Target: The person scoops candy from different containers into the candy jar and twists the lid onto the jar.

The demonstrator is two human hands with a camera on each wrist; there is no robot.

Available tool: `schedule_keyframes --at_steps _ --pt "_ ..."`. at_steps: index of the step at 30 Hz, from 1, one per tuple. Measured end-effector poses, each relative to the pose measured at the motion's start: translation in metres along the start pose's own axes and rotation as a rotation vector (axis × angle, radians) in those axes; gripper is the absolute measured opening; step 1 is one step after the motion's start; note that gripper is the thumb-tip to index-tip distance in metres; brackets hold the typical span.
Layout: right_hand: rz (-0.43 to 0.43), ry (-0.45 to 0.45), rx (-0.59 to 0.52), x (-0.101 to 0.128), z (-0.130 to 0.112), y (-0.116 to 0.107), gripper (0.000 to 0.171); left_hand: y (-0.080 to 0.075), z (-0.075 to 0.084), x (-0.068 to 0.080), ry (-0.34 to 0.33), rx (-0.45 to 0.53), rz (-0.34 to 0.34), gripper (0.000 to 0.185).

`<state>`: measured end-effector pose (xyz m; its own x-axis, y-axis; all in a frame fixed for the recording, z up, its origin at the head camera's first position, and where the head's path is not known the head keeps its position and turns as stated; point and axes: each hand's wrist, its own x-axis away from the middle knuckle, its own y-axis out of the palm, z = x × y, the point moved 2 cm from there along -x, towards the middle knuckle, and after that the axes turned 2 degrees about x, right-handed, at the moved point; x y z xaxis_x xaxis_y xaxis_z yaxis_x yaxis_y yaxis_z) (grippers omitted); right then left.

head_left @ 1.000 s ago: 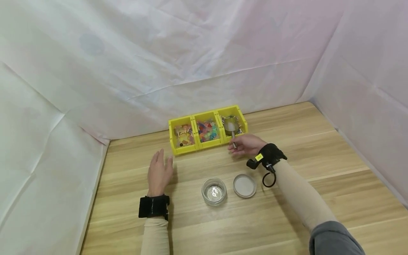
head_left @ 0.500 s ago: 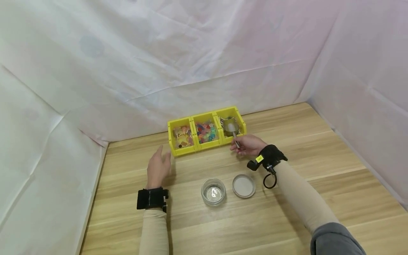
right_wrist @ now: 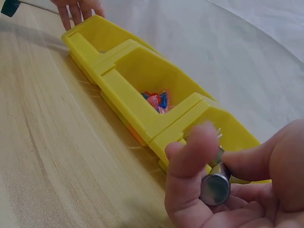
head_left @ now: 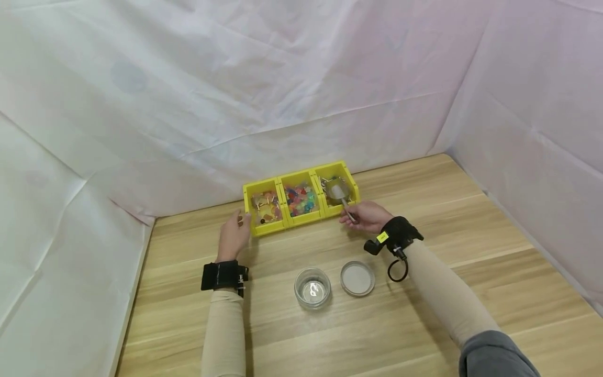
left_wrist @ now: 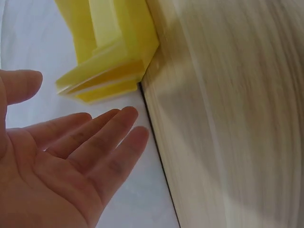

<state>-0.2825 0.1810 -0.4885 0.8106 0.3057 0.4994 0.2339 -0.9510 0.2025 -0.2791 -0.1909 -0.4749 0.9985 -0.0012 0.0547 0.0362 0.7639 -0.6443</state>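
Note:
My right hand point(head_left: 369, 217) grips the handle of a metal scoop point(head_left: 337, 191), thumb and fingers curled round it. The scoop's bowl lies in the right compartment of a yellow three-part bin point(head_left: 287, 225), over small light and dark pieces too small to tell. In the right wrist view the round handle end point(right_wrist: 216, 190) points at the camera. At the bin's left end is my left hand point(head_left: 233, 235). In the left wrist view its fingers point(left_wrist: 107, 145) are loosely bent, nothing held, with a small gap to the bin's corner.
An open clear round jar point(head_left: 313, 293) stands on the wooden table point(head_left: 282, 345), its round lid point(head_left: 357, 279) lying to the right. Colourful pieces point(head_left: 301, 199) fill the middle compartment; yellowish and pink ones point(head_left: 266, 207) lie in the left. White cloth point(head_left: 212, 104) hangs behind and at both sides.
My left hand has moved forward to the bin's left end, its fingers now more bent. The right hand keeps hold of the scoop, whose handle has swung slightly.

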Motion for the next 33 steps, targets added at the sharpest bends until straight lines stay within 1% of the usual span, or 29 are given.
schedule_keyframes --at_steps 7,9,13,18,26,30,33 --pt "0.004 0.004 -0.019 0.000 0.000 0.003 0.037 0.003 0.001 -0.005 -0.031 0.006 -0.025 0.061" --pt "0.005 0.001 -0.015 0.001 0.000 0.004 0.039 0.004 0.001 -0.006 -0.030 0.008 -0.024 0.059" --pt "0.001 -0.003 -0.026 0.002 0.000 0.004 0.041 0.005 0.001 -0.008 -0.022 0.008 -0.009 0.052" --pt "-0.002 -0.009 -0.044 0.002 0.000 0.003 0.042 0.006 0.002 -0.009 -0.039 0.004 0.007 0.048" --pt "0.034 -0.022 -0.136 0.002 -0.001 0.000 0.042 0.008 0.006 -0.010 -0.023 -0.021 0.038 0.045" --pt "0.055 -0.039 -0.110 0.003 0.000 -0.004 0.042 0.009 0.006 -0.011 -0.028 -0.020 0.042 0.043" --pt "0.052 -0.052 -0.080 0.004 0.001 -0.005 0.042 0.011 0.005 -0.010 -0.038 -0.021 0.032 0.043"
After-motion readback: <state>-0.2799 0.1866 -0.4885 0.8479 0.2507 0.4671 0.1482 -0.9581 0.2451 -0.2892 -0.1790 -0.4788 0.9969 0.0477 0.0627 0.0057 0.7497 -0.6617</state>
